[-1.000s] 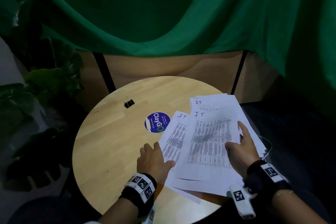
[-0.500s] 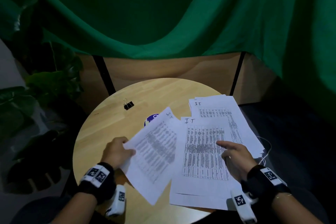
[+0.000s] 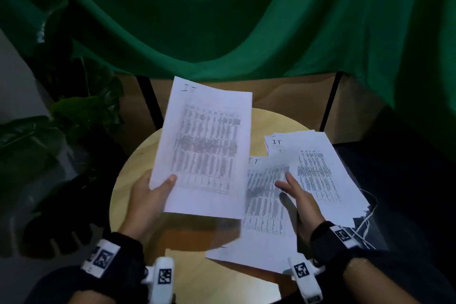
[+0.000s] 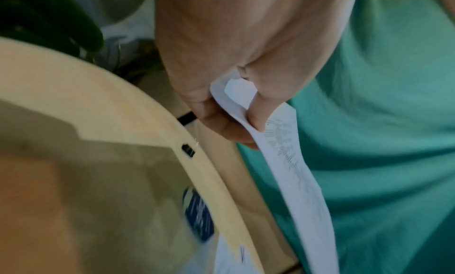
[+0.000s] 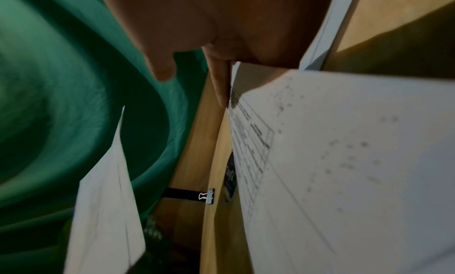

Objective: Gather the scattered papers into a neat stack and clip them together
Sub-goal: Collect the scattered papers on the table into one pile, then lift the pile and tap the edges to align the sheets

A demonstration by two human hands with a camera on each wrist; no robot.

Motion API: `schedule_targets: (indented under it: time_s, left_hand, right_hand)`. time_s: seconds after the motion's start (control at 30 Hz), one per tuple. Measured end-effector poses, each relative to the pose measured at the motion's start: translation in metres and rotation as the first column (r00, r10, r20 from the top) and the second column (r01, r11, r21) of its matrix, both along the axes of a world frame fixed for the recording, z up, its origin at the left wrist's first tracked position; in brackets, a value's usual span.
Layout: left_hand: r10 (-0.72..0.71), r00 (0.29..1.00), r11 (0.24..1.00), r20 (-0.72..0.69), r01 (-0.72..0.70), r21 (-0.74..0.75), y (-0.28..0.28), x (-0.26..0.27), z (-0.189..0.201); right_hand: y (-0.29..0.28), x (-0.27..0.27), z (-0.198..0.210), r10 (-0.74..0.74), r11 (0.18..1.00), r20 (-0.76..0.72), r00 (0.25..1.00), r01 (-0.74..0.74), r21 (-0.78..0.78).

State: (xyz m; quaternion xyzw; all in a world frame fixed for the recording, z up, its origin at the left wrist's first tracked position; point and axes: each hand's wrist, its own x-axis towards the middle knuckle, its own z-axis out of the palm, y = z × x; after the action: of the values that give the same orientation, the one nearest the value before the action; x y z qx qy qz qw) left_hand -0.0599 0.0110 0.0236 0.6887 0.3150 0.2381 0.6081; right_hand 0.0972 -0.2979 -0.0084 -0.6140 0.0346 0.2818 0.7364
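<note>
My left hand (image 3: 158, 187) pinches the lower left edge of a printed sheet (image 3: 204, 148) and holds it up above the round wooden table (image 3: 123, 180); in the left wrist view, thumb and fingers (image 4: 216, 118) clamp that sheet (image 4: 290, 161). My right hand (image 3: 293, 192) lies with straight fingers on the loose papers (image 3: 318, 175) spread over the table's right side. A black binder clip (image 5: 208, 196) sits near the table's far edge, also seen as the small clip (image 4: 188, 150) in the left wrist view. The raised sheet hides it in the head view.
A blue round sticker (image 4: 199, 216) is on the tabletop. Green cloth (image 3: 222, 20) hangs behind the table, leafy plants (image 3: 49, 131) stand at the left, and a white cable (image 3: 367, 224) trails off the table's right edge under the papers.
My left hand has lifted its sheet from low over the table's left side up and toward the middle. The right hand has slid a little forward on the papers.
</note>
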Motion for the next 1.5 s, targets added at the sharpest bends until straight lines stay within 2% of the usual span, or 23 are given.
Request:
schedule_targets:
  time_s: [0.1,0.2,0.3,0.37,0.47,0.57,0.63,0.7,0.77,0.83,0.9,0.97,1.13,1.2,1.27,1.3,1.33,1.37,1.43,1.5]
  left_hand:
    - [-0.117,0.993,0.991,-0.031,0.115,-0.065,-0.035,0.007,-0.031]
    - [-0.165,0.983,0.98,-0.085,0.153,-0.125,-0.056,0.012,-0.06]
    - [-0.175,0.975,0.977,-0.135,0.155,-0.146,-0.067,0.014,-0.08]
    - [-0.187,0.972,0.971,-0.141,0.161,-0.177,-0.07,0.016,-0.082]
    - [-0.225,0.967,0.94,-0.118,0.184,-0.287,-0.064,0.023,-0.074]
    - [-0.388,0.921,0.83,-0.04,0.331,-0.449,-0.065,0.039,-0.046]
    - [-0.493,0.869,0.751,0.032,0.444,-0.489,-0.072,0.054,-0.021]
    - [-0.55,0.833,0.714,0.054,0.503,-0.487,-0.082,0.074,-0.001]
    - [-0.569,0.82,0.716,0.06,0.53,-0.455,-0.092,0.1,0.01]
    - [-0.533,0.846,0.8,-0.027,0.493,-0.343,-0.105,0.128,0.008]
    - [-0.497,0.855,0.859,-0.145,0.462,-0.218,-0.119,0.154,-0.002]
    - [-0.476,0.846,0.879,-0.238,0.461,-0.122,-0.137,0.174,-0.013]
    - [-0.408,0.83,0.89,-0.379,0.454,0.037,-0.171,0.207,-0.039]
    - [-0.383,0.777,0.86,-0.499,0.498,0.114,-0.18,0.213,-0.044]
    - [-0.321,0.669,0.807,-0.671,0.564,0.176,-0.186,0.217,-0.051]
    - [-0.279,0.63,0.794,-0.725,0.576,0.194,-0.188,0.218,-0.054]
    - [-0.244,0.621,0.794,-0.745,0.569,0.213,-0.189,0.221,-0.058]
    - [-0.23,0.627,0.803,-0.744,0.554,0.219,-0.191,0.224,-0.061]
    - [-0.25,0.651,0.823,-0.717,0.532,0.196,-0.193,0.23,-0.065]
    - [-0.293,0.664,0.846,-0.688,0.515,0.137,-0.195,0.237,-0.07]
  right_hand:
    - [0.011,-0.007,0.011,0.047,0.997,0.017,0.999,-0.048,0.058]
    - [0.025,-0.012,0.017,0.025,0.991,0.039,0.999,-0.03,0.13]
    - [0.031,-0.012,0.008,0.006,1.0,0.154,0.988,-0.003,-0.025]
    - [0.03,-0.012,0.006,-0.012,1.0,0.176,0.984,0.016,-0.024]
    - [0.021,-0.011,0.03,0.01,0.998,0.236,0.972,-0.024,0.057]
    - [0.005,0.007,0.054,0.091,0.994,0.396,0.914,-0.108,0.023]
    - [-0.007,0.025,0.063,0.105,0.994,0.456,0.884,-0.113,-0.008]
    - [-0.02,0.048,0.067,0.096,0.995,0.465,0.88,-0.101,-0.013]
    - [-0.035,0.076,0.067,0.081,0.997,0.414,0.907,-0.07,-0.041]
    - [-0.05,0.107,0.061,0.084,0.988,0.38,0.921,-0.027,-0.151]
    - [-0.063,0.135,0.048,0.121,0.933,0.4,0.908,0.033,-0.357]
    - [-0.072,0.155,0.035,0.169,0.857,0.408,0.897,0.07,-0.51]
    - [-0.085,0.191,-0.009,0.226,0.703,0.35,0.909,0.096,-0.705]
    - [-0.086,0.199,-0.023,0.223,0.615,0.308,0.925,0.112,-0.78]
    - [-0.092,0.207,-0.036,0.231,0.439,0.232,0.945,0.111,-0.892]
    - [-0.094,0.209,-0.04,0.237,0.388,0.186,0.954,0.082,-0.918]
    - [-0.095,0.211,-0.044,0.231,0.387,0.128,0.964,0.03,-0.921]
    - [-0.095,0.213,-0.046,0.217,0.44,0.108,0.97,0.002,-0.898]
    - [-0.092,0.21,-0.048,0.22,0.481,0.124,0.967,0.003,-0.877]
    - [-0.086,0.202,-0.051,0.245,0.428,0.16,0.956,0.042,-0.903]
